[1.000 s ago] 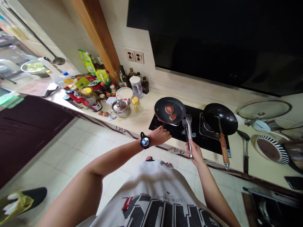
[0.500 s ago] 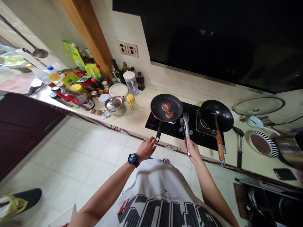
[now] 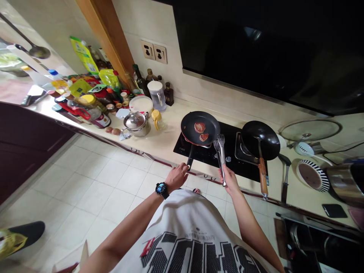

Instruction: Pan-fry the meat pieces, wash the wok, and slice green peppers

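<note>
Two pieces of browned meat lie apart in a black frying pan on the left burner of the cooktop. The pan's handle points toward me. My left hand, with a watch at the wrist, has its fingers curled at the handle's end; part of that grip is hidden. In my right hand are metal tongs, held upright just right of the pan. Their slotted tips are slightly apart with nothing between them.
Right of the pan stands a black wok with a wooden handle, then a black spatula and a striped bowl. Leftward are a lidded steel pot, a water pitcher and several bottles. The range hood overhangs the back.
The tongs and my right hand have shifted slightly left toward the pan's rim. My left hand stays at the handle's end, and the meat looks unmoved. The camera view has shifted a little.
</note>
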Demonstrator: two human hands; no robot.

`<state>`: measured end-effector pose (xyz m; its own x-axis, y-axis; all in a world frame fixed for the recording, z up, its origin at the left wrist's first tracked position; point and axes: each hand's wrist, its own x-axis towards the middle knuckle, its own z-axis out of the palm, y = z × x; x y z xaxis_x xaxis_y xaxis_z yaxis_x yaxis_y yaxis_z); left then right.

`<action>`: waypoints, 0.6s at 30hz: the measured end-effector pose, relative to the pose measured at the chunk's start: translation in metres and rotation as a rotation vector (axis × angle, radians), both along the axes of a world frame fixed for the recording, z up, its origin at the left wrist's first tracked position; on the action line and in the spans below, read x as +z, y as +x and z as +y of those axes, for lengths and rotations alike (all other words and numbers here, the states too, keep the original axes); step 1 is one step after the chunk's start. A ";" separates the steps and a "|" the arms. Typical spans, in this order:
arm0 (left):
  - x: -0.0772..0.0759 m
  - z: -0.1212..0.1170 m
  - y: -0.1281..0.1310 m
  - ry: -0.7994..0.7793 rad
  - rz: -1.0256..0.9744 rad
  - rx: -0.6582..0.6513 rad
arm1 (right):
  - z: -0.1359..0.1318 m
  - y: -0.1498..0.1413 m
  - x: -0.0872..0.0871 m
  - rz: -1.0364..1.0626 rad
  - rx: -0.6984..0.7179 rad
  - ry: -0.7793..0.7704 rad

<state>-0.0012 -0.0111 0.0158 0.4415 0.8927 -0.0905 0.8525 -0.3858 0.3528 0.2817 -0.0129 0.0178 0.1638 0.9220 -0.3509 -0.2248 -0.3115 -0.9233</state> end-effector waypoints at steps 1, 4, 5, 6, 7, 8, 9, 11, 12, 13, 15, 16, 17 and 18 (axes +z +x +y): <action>0.001 0.001 0.001 0.001 0.008 0.001 | 0.000 0.000 0.000 -0.003 0.000 0.001; 0.002 0.003 0.003 -0.002 0.027 0.011 | 0.001 0.000 0.000 -0.011 -0.001 0.005; 0.002 0.004 0.003 -0.003 0.032 0.013 | 0.002 -0.001 0.000 -0.013 -0.001 0.005; 0.003 0.004 0.003 -0.004 0.037 0.015 | 0.002 -0.001 0.001 -0.013 -0.001 0.005; 0.003 0.005 0.004 -0.005 0.041 0.016 | 0.002 -0.002 0.001 -0.012 0.000 0.003; 0.003 0.005 0.004 -0.004 0.045 0.017 | 0.002 -0.003 0.002 -0.008 0.001 0.003; 0.003 0.005 0.004 -0.002 0.048 0.017 | 0.002 -0.003 0.002 -0.003 0.002 0.003; 0.003 0.006 0.005 0.004 0.053 0.020 | 0.002 -0.004 0.002 0.008 0.001 0.004; 0.003 0.006 0.005 0.006 0.056 0.022 | 0.002 -0.005 0.002 0.012 -0.001 0.004; 0.003 0.006 0.005 0.006 0.059 0.024 | 0.002 -0.005 0.002 0.014 -0.003 0.002; 0.003 0.006 0.006 0.001 0.063 0.029 | 0.001 -0.005 0.001 0.016 -0.010 -0.003; 0.003 0.006 0.006 -0.002 0.064 0.032 | 0.001 -0.005 0.000 0.015 -0.012 -0.004; 0.003 0.005 0.006 -0.003 0.064 0.036 | 0.000 -0.004 0.000 0.014 -0.012 -0.004; 0.004 0.005 0.007 -0.002 0.064 0.039 | 0.000 -0.004 0.000 0.013 -0.012 -0.004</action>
